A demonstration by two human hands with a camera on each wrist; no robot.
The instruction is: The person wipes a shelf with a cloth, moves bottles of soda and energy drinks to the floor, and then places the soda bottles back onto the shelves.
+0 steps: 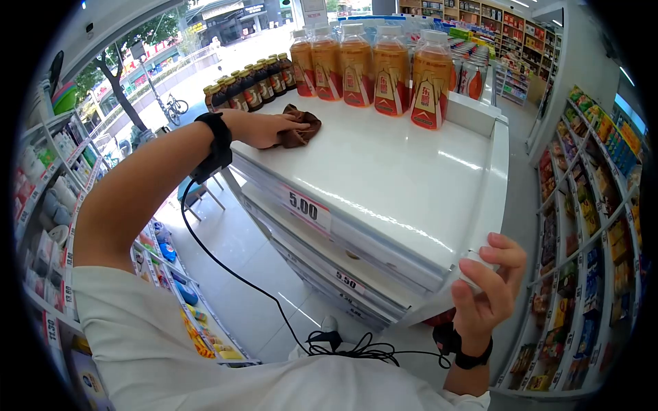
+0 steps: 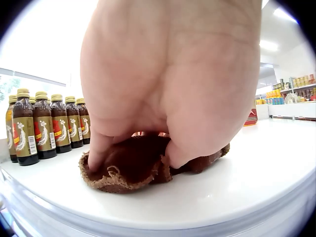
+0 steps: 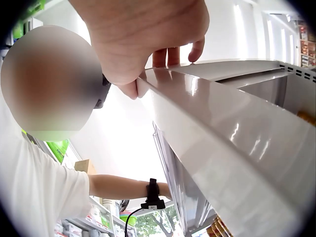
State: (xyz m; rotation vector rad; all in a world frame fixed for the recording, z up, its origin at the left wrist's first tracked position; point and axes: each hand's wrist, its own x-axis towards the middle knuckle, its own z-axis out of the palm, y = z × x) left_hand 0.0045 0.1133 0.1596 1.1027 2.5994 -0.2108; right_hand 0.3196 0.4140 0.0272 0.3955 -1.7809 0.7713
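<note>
A brown cloth [image 1: 299,138] lay bunched on the white worktop [image 1: 391,178], near its front left corner. The left grip [image 1: 264,130] was narrow, pinching it. Small dark bottles [image 1: 252,88] stood just behind; the cloth or knuckles could have knocked them over if swept backward, perhaps the tall orange bottles [image 1: 391,79] too. The right grip [image 1: 483,294] held the side panel [image 3: 207,94]. The dangling cable [image 1: 184,209] might have snagged, tugging the left wrist.

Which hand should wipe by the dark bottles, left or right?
Left, I'd say: the left hand holds the cloth near the dark bottles; the right hand grips the shelf at its opposite corner.
</note>
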